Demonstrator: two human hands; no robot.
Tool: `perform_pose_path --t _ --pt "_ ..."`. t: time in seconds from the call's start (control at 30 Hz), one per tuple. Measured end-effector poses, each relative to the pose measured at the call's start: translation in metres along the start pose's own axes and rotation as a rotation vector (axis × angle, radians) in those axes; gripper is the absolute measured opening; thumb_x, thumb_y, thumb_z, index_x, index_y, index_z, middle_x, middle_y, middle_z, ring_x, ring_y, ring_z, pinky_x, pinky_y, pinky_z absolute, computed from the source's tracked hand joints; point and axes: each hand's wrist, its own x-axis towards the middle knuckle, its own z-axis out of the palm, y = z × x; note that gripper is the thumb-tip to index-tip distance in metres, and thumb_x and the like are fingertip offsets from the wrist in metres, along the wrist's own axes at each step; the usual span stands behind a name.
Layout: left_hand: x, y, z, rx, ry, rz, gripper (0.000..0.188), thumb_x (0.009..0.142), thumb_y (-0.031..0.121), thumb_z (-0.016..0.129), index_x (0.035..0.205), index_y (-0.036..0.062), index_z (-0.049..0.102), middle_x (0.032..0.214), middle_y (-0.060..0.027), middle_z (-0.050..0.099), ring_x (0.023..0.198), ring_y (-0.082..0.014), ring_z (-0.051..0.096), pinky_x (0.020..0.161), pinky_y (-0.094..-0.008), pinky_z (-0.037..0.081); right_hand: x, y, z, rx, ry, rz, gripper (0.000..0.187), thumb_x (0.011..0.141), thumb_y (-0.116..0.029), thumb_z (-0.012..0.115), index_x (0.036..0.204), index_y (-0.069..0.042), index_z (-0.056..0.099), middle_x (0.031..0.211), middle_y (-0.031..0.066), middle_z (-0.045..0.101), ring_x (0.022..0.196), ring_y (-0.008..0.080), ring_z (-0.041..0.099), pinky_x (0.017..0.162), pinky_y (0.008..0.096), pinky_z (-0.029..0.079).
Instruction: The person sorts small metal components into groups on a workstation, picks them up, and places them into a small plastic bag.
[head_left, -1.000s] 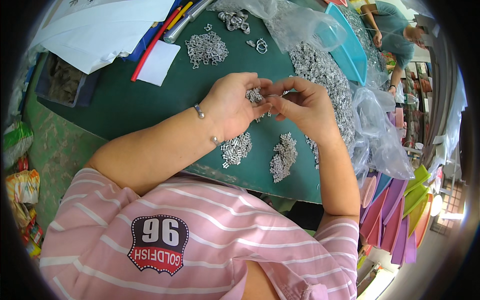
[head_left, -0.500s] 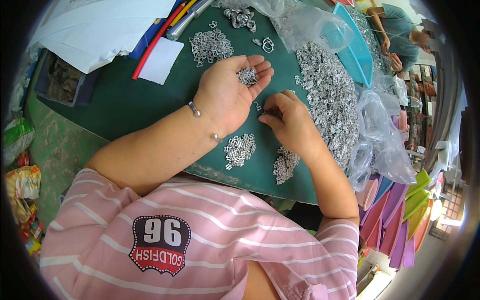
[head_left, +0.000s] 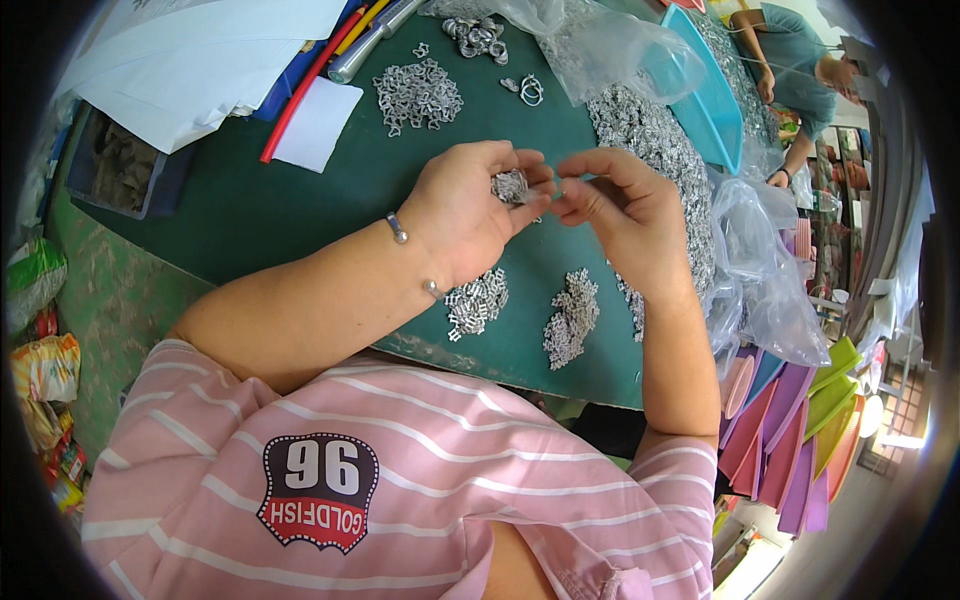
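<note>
My left hand (head_left: 470,210) is turned palm up and cupped, with small silver metal pieces (head_left: 509,186) lying in it. Close to its fingertips is my right hand (head_left: 625,205), thumb and fingers pinched together and slightly blurred; what they hold, if anything, is too small to make out. Below the left palm lies a little pile of silver metal links (head_left: 477,303), and to its right a second small pile of metal pieces (head_left: 571,320). A much larger heap of metal pieces (head_left: 650,135) spreads on the right, partly behind my right hand.
The green tabletop (head_left: 370,210) also bears a pile of open metal shapes (head_left: 417,95), metal rings (head_left: 531,90), a red stick (head_left: 310,85) and white paper (head_left: 318,120). Plastic bags (head_left: 755,270) and a turquoise basket (head_left: 735,140) stand right. A person (head_left: 795,70) sits at far right.
My right hand has risen from the tabletop and moved up and right, to beside my left fingertips. My left hand has shifted slightly down and right, its fingers more curled.
</note>
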Motion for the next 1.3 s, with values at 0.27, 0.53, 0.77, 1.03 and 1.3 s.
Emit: perform_pose_path --t 0.27,0.53,0.77,1.03,1.3 --pt "-0.004 0.011 0.013 -0.027 0.071 0.263 0.022 0.094 0.008 0.043 0.105 -0.0102 0.05 0.108 -0.0191 0.054 0.106 -0.0284 0.055 0.097 -0.0354 0.046 -0.008 0.032 0.005 -0.557 -0.148 0.012 0.012 0.071 0.003 0.068 0.082 0.002 0.061 0.081 0.0161 0.059 0.074 0.033 0.062 0.065 0.0366 0.049" --pt "-0.005 0.011 0.014 -0.037 0.088 0.254 0.022 0.094 0.007 0.043 0.106 -0.0103 0.049 0.108 -0.0192 0.053 0.105 -0.0283 0.056 0.097 -0.0352 0.047 -0.004 0.024 0.027 -0.472 -0.167 -0.168 0.01 0.074 0.002 0.064 0.084 0.001 0.062 0.084 0.0172 0.058 0.076 0.0355 0.061 0.069 0.0398 0.05" --pt "-0.005 0.01 0.015 0.015 0.08 0.21 0.024 0.095 0.01 0.041 0.107 -0.0097 0.049 0.108 -0.0184 0.053 0.105 -0.0281 0.055 0.095 -0.0347 0.047 0.0 0.026 0.019 -0.658 -0.178 -0.081 0.013 0.071 -0.006 0.067 0.083 -0.001 0.064 0.076 0.0152 0.06 0.071 0.0325 0.062 0.066 0.038 0.051" --pt "-0.005 0.005 0.012 0.082 0.073 0.051 0.028 0.097 0.015 0.039 0.107 -0.0088 0.051 0.108 -0.0173 0.053 0.108 -0.0275 0.052 0.099 -0.0372 0.043 0.008 0.0 -0.004 -0.022 -0.057 0.09 0.009 0.077 -0.002 0.067 0.085 0.002 0.064 0.072 0.0065 0.064 0.065 0.0135 0.06 0.059 0.0277 0.049" --pt "0.0 0.006 0.004 0.039 0.03 0.124 0.018 0.094 0.001 0.046 0.108 -0.0085 0.05 0.106 -0.0161 0.055 0.1 -0.0233 0.058 0.088 -0.0291 0.051 -0.018 0.034 -0.005 -0.462 0.096 -0.166 0.007 0.077 -0.001 0.065 0.084 0.001 0.064 0.077 0.0139 0.059 0.067 0.0284 0.059 0.061 0.035 0.047"
